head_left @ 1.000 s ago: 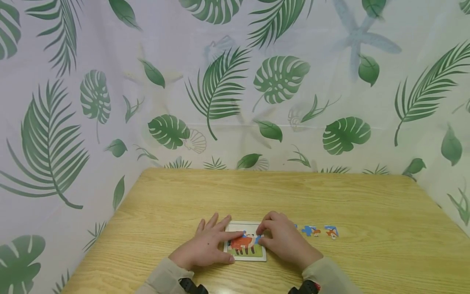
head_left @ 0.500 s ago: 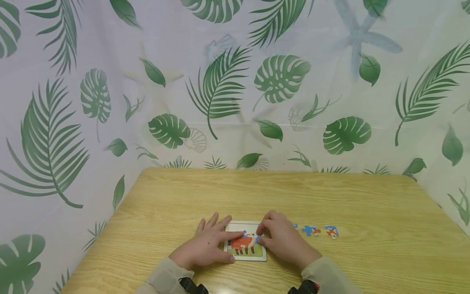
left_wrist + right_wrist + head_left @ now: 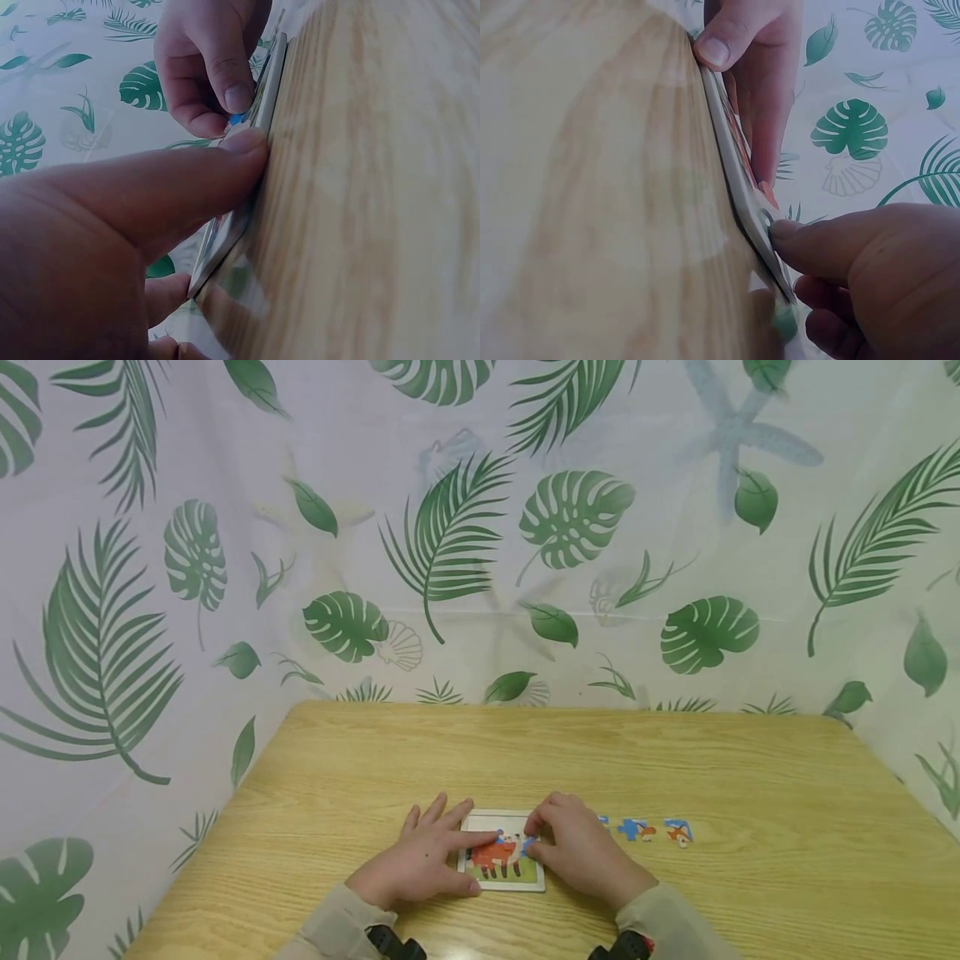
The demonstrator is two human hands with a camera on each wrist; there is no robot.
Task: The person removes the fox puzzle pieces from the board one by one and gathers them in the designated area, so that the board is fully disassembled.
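A small jigsaw puzzle board (image 3: 504, 886) with a pale rim lies flat on the table, its picture showing a red-and-white animal on green. My left hand (image 3: 427, 857) spreads over the board's left side, the index finger resting on the picture and the thumb at the near edge. At the board's right side, my right hand (image 3: 583, 850) pinches a blue puzzle piece (image 3: 527, 843) between thumb and fingers, low against the picture. In the left wrist view a bit of blue piece (image 3: 238, 118) shows under the right fingertips; the rest of it is hidden.
Loose blue-and-orange puzzle pieces lie right of the right hand: one piece (image 3: 630, 830) nearer, another piece (image 3: 678, 832) farther right, and one partly hidden behind the hand. The wooden table (image 3: 375, 760) meets a leaf-printed cloth (image 3: 465, 668) at its back edge.
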